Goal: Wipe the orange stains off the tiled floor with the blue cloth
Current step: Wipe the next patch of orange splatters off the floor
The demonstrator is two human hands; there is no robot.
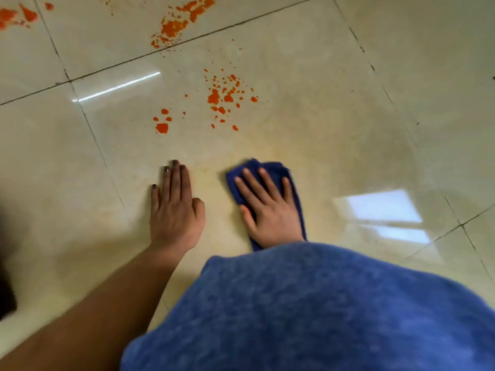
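Observation:
My right hand (267,207) lies flat, fingers spread, pressing the folded dark blue cloth (270,168) onto the cream tiled floor (334,116). My left hand (174,207) rests flat on the bare tile just left of it, holding nothing. Orange stains (226,97) are spattered on the same tile beyond both hands, with a smaller group (162,127) straight ahead of the left hand. More orange patches (176,25) lie on the farther tile, and others (18,16) at the top left corner. The tile around the cloth carries a faint yellowish smear.
A light blue fabric (308,311) covers my right forearm and fills the lower right of the view. Dark grout lines (88,124) cross the glossy floor. Window light reflects at the right (383,207). A dark shape (5,290) sits at the left edge.

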